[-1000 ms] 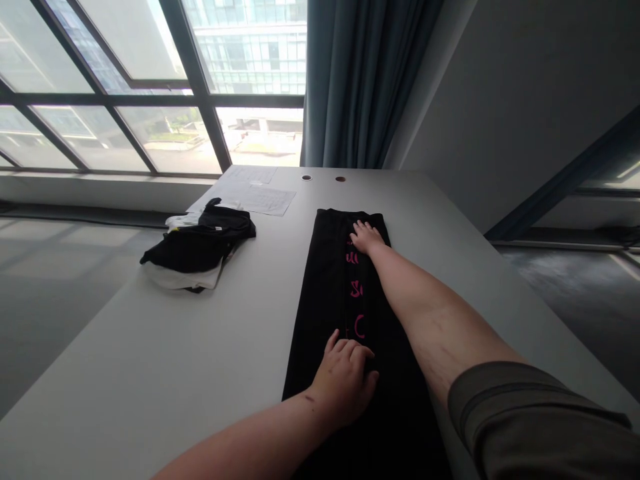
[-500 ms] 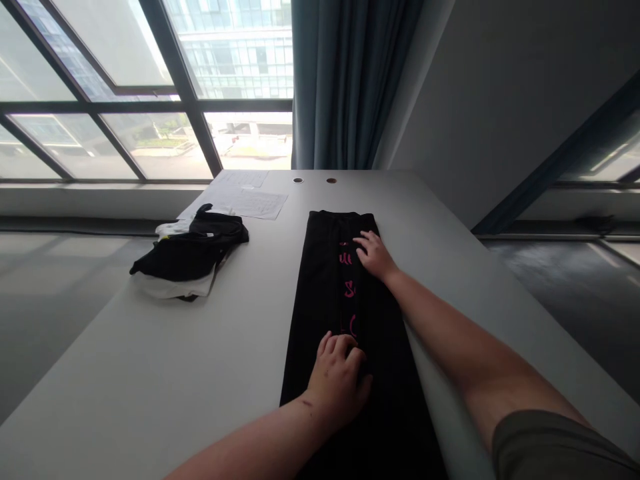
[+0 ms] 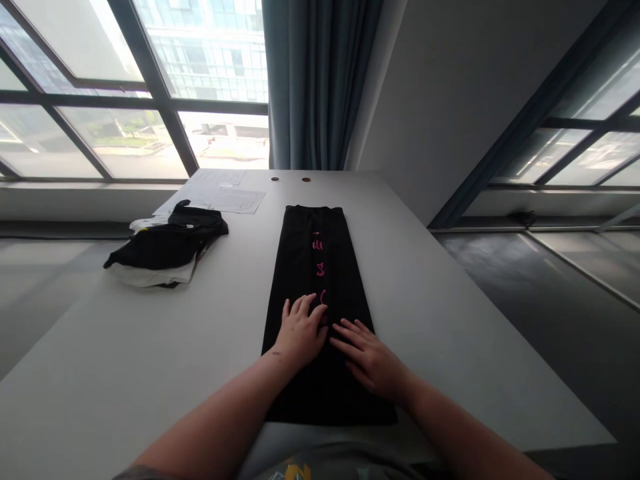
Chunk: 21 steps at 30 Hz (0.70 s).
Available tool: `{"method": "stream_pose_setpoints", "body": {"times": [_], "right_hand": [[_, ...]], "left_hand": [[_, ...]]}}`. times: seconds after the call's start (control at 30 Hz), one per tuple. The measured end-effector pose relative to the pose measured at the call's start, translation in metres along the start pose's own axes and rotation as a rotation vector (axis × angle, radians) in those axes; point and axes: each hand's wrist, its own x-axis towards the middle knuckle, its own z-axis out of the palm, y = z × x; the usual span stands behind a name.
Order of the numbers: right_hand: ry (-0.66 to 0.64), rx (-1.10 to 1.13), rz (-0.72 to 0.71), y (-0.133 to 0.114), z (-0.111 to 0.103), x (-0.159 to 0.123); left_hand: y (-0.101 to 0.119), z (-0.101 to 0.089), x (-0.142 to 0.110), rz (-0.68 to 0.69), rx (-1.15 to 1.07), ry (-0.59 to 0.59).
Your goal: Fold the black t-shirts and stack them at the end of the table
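Observation:
A black garment (image 3: 305, 260) with pink lettering lies folded into a long narrow strip down the middle of the white table (image 3: 430, 293). My left hand (image 3: 301, 328) rests flat on its near part, fingers spread. Just to the right, my right hand (image 3: 369, 358) also lies flat on the cloth with fingers stretched out, its fingertips almost touching the left hand. Neither hand grips the fabric.
A pile of black and white clothes (image 3: 163, 243) sits at the table's left edge. Sheets of paper (image 3: 225, 193) lie at the far end beside two round cable holes (image 3: 291, 179). Windows and a grey-blue curtain (image 3: 315, 80) stand behind the table.
My right hand has slid back along the garment from its far end to the near part, beside my left hand. The view has shifted so the table sits further left.

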Motion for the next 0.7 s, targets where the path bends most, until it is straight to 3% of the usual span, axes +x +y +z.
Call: {"method": "stream_pose_setpoints", "body": {"times": [0.1,0.23,0.37,0.5,0.6,0.7], "right_hand": [[-0.106,0.057,-0.076,-0.022,-0.004,-0.011],[-0.212,0.085,-0.088,-0.029,-0.012,-0.018],[-0.217,0.123,-0.111,-0.028,-0.014,-0.017],[-0.208,0.166,-0.134,-0.029,-0.014,-0.021],[-0.194,0.178,-0.121,-0.026,-0.015,-0.035],[-0.124,0.169,-0.090,-0.018,-0.013,-0.057]], "left_hand": [[-0.018,-0.006,-0.026,0.031,0.089,-0.097],[-0.036,-0.013,-0.073,0.185,0.133,-0.158],[-0.035,-0.028,-0.105,0.319,0.091,-0.223],[-0.034,-0.046,-0.115,0.406,0.037,-0.334],[-0.045,-0.052,-0.122,0.395,0.010,-0.323],[-0.063,-0.053,-0.133,0.319,-0.016,-0.224]]}}
